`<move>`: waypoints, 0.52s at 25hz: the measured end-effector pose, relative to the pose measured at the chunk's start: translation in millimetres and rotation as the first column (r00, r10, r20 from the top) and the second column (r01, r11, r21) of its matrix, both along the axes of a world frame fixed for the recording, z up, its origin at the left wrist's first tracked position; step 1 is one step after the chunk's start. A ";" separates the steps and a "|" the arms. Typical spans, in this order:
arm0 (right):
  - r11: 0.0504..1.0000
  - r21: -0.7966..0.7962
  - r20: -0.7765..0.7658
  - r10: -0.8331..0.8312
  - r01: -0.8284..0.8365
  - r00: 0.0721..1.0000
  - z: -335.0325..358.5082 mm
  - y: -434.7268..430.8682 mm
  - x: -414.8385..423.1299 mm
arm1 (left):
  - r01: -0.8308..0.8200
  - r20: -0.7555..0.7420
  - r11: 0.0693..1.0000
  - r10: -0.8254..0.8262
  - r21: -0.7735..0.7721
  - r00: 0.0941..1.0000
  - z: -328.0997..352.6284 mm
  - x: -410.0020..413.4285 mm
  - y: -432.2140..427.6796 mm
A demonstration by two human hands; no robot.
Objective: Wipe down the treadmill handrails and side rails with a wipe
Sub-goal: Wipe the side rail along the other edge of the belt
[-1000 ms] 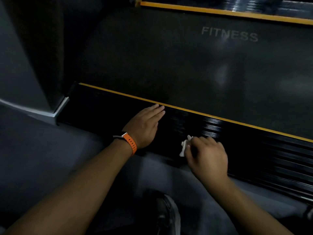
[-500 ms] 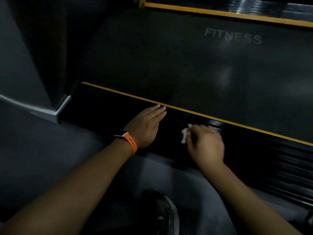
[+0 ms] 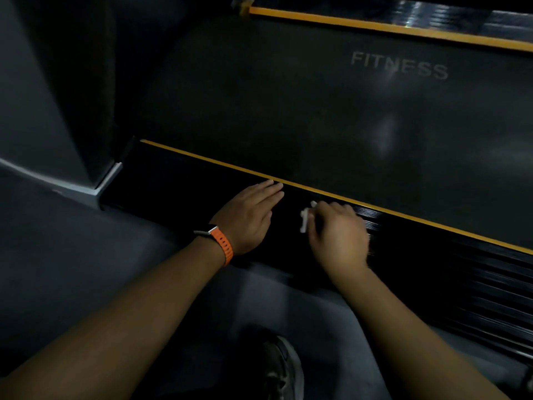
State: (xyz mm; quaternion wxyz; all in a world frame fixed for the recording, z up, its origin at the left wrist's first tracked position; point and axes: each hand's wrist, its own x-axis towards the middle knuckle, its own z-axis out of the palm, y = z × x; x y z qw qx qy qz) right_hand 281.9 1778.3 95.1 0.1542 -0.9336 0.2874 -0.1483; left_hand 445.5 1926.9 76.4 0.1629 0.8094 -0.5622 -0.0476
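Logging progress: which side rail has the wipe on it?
The near side rail, where the right hand holds the wipe; the far rail lies beyond the belt.

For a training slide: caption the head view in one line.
Right hand presses a small white wipe on the treadmill's glossy black side rail while the left hand rests flat.

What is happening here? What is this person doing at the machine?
A person is wiping the near side rail of a treadmill. The right hand, blurred, holds a white wipe against the black rail just below its yellow stripe. The left hand, with an orange watch strap on the wrist, rests flat on the same rail beside it. The belt marked FITNESS lies beyond the stripe.
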 end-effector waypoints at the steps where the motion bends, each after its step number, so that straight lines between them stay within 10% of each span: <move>1: 0.999 0.006 -0.012 0.036 -0.036 0.999 -0.3 7.5 18.2 | -0.002 -0.006 1.000 0.002 0.007 1.000 -0.8 -0.1 0.8; 13: 0.995 -0.024 -0.042 0.100 -0.101 0.994 1.5 12.2 35.0 | 0.013 -0.008 1.000 -0.013 -0.004 1.000 -2.8 1.2 1.8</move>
